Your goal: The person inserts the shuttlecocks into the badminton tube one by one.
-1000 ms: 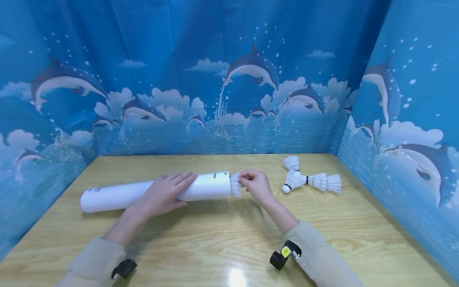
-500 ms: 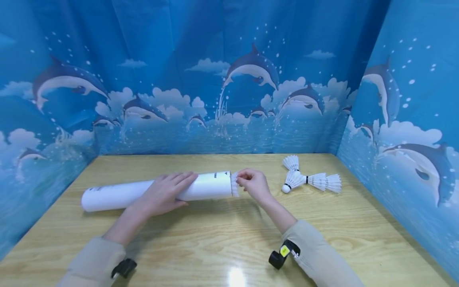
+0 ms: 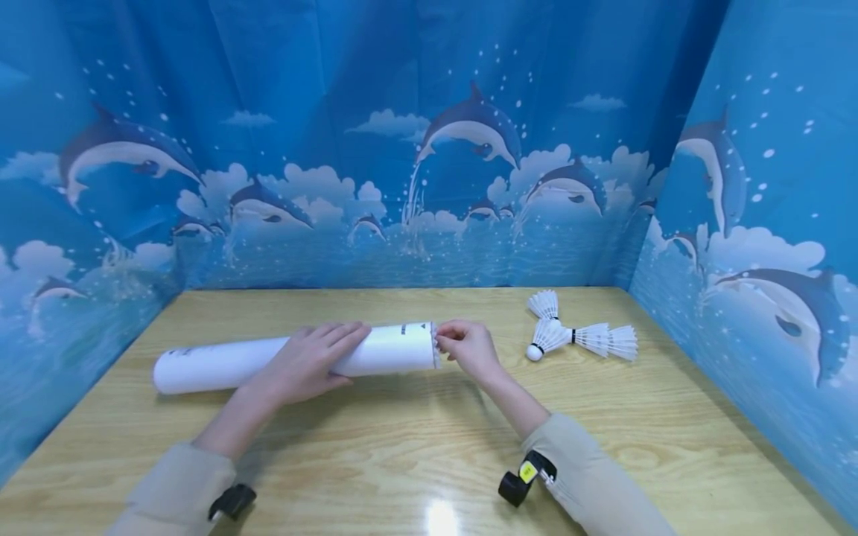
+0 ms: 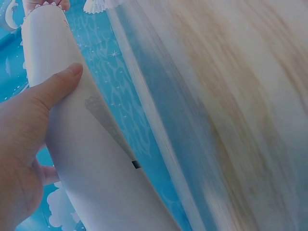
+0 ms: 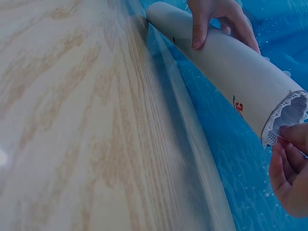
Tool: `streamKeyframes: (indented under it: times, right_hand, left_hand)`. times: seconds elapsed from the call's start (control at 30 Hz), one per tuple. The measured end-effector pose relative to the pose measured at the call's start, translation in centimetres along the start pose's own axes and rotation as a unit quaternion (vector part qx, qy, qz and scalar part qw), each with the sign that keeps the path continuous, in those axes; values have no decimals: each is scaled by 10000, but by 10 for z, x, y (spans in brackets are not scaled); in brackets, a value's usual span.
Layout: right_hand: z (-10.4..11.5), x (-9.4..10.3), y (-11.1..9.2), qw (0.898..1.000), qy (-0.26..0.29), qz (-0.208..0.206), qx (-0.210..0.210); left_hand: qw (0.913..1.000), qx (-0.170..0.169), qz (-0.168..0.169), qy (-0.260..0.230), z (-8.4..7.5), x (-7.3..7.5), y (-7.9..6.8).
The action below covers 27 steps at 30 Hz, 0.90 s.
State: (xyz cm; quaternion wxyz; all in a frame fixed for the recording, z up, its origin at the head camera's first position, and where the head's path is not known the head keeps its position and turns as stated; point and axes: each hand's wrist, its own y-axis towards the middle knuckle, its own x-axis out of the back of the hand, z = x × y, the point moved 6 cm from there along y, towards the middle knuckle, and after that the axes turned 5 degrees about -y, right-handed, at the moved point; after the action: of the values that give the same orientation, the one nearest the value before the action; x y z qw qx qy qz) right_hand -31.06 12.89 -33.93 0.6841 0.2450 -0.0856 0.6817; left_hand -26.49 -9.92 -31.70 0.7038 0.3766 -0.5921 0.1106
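Observation:
A long white tube (image 3: 395, 348) lies slanted across the table, printed with small dark marks. My left hand (image 3: 310, 361) grips it around the middle, the thumb on the near side, as the left wrist view shows. At its right mouth sits a shuttlecock (image 5: 291, 114), mostly inside, with only the scalloped feather rim poking out. My right hand (image 3: 469, 348) pinches that rim between thumb and fingers. The shuttlecock's cork is hidden in the tube.
Several white shuttlecocks lie in a cluster right of my right hand: one shuttlecock (image 3: 550, 339) with its cork toward me, others around it. A blue dolphin-print curtain (image 3: 322, 149) hangs behind and beside the wooden table (image 3: 375, 461).
The shuttlecock has slid left, deeper into the tube, and less of its skirt shows. My right hand has moved left with it. The left hand has kept its grip on the tube.

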Motion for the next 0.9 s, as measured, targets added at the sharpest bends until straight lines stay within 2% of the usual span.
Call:
streamKeyframes:
  times: [0.5,0.9]
  right_hand:
    - [-2,-5,0,9999,8,12,-142]
    - [-3,-9,0,9999,95,34,-102]
  left_hand:
    - [10000,-12,14,18,2,-1,1]
    - [10000,34,35,34,0,-1,2]
